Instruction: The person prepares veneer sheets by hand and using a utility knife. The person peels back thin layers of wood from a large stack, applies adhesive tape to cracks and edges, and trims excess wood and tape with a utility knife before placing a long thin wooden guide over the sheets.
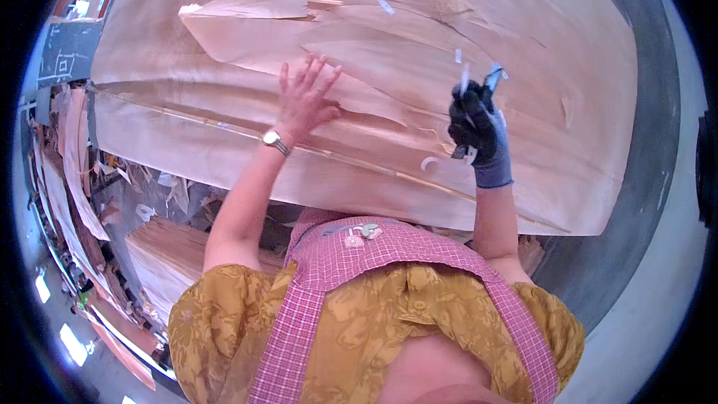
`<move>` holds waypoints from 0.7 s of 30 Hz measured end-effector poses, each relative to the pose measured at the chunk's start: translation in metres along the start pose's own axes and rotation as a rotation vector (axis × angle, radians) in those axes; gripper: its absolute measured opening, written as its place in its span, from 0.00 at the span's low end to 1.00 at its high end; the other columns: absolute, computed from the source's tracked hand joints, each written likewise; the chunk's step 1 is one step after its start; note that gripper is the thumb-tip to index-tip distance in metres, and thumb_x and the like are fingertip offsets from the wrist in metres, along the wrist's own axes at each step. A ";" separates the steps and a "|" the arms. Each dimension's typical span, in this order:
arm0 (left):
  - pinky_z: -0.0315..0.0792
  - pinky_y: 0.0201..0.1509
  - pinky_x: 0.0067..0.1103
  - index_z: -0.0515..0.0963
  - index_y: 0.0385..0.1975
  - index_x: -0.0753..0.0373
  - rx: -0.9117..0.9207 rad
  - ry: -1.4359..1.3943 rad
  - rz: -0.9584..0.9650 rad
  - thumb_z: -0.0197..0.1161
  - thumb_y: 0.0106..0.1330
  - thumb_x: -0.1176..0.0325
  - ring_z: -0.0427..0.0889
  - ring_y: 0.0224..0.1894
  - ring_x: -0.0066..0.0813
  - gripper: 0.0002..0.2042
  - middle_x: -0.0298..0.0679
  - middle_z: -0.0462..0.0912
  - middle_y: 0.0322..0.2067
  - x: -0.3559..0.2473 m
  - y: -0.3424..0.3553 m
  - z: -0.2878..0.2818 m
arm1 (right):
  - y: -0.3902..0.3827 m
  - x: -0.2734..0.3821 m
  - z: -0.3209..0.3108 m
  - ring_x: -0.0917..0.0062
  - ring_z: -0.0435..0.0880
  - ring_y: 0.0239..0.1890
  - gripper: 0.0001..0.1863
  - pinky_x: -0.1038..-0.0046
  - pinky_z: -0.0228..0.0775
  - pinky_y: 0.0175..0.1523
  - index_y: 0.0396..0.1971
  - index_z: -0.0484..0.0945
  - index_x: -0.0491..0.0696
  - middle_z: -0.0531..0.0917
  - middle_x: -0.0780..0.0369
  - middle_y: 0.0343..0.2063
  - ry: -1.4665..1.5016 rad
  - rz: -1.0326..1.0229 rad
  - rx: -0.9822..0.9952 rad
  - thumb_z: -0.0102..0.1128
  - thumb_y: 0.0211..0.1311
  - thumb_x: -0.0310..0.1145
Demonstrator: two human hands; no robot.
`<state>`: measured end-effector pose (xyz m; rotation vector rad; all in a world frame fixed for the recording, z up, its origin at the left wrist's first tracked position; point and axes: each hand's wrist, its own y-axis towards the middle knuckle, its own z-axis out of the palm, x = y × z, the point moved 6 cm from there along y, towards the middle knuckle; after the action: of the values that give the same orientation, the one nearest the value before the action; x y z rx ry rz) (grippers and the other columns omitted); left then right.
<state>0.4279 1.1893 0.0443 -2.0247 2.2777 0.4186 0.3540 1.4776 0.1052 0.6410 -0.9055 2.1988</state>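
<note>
A wide, pale pinkish veneer sheet (pixel 568 150) lies before me, with torn, overlapping pieces (pixel 247 37) toward its back. A long thin bamboo-like strip (pixel 359 164) crosses its front. My left hand (pixel 303 101), bare with a wristwatch, rests open on the veneer, fingers spread. My right hand (pixel 475 127), in a black and grey glove, is closed on a small tool with a light-blue tip (pixel 493 75), apparently a cutter. A thin white strip also sticks up from those fingers. Small white tape pieces (pixel 386 6) lie on the sheet.
A stack of veneer (pixel 168 247) is below the sheet at the lower left. Loose offcuts and long scraps (pixel 78 164) crowd the left side, beside a dark board (pixel 67 45) with chalk-like marks. A dark grey surface (pixel 643 179) runs along the right.
</note>
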 end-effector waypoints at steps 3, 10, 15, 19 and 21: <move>0.46 0.73 0.43 0.78 0.46 0.46 -0.088 0.030 0.024 0.67 0.56 0.60 0.69 0.63 0.29 0.17 0.30 0.77 0.51 0.047 -0.004 -0.006 | 0.018 -0.025 0.030 0.89 0.65 0.17 0.12 0.86 0.55 0.18 0.46 0.73 0.47 0.77 0.64 0.30 -0.029 0.101 0.077 0.57 0.69 0.38; 0.49 0.74 0.38 0.81 0.33 0.51 -0.124 -0.036 0.082 0.63 0.61 0.69 0.78 0.56 0.28 0.04 0.29 0.84 0.42 0.098 -0.007 -0.011 | 0.053 -0.048 0.080 0.90 0.63 0.14 0.14 0.86 0.55 0.18 0.47 0.73 0.47 0.78 0.64 0.27 -0.185 0.115 0.043 0.57 0.69 0.40; 0.49 0.74 0.39 0.78 0.36 0.53 -0.135 -0.087 0.096 0.63 0.57 0.71 0.72 0.62 0.30 0.08 0.31 0.80 0.50 0.106 -0.009 -0.014 | 0.101 -0.074 0.104 0.91 0.63 0.13 0.14 0.87 0.54 0.17 0.46 0.72 0.48 0.77 0.65 0.29 -0.338 0.100 -0.009 0.56 0.69 0.41; 0.49 0.74 0.40 0.75 0.43 0.55 -0.010 -0.228 0.154 0.63 0.55 0.72 0.62 0.69 0.32 0.15 0.32 0.71 0.61 0.101 0.003 -0.029 | 0.121 -0.088 0.117 0.92 0.63 0.14 0.13 0.87 0.54 0.19 0.45 0.72 0.48 0.77 0.66 0.29 -0.383 0.122 -0.078 0.55 0.70 0.40; 0.49 0.73 0.39 0.74 0.47 0.54 -0.034 -0.240 0.146 0.62 0.56 0.71 0.61 0.69 0.33 0.17 0.33 0.71 0.61 0.103 0.013 -0.038 | 0.129 -0.094 0.119 0.92 0.63 0.14 0.13 0.86 0.56 0.20 0.46 0.72 0.47 0.77 0.66 0.29 -0.377 0.141 -0.104 0.55 0.70 0.40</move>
<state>0.4068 1.0822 0.0593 -1.7197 2.2895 0.6747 0.3431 1.2823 0.0669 0.9880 -1.2814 2.1721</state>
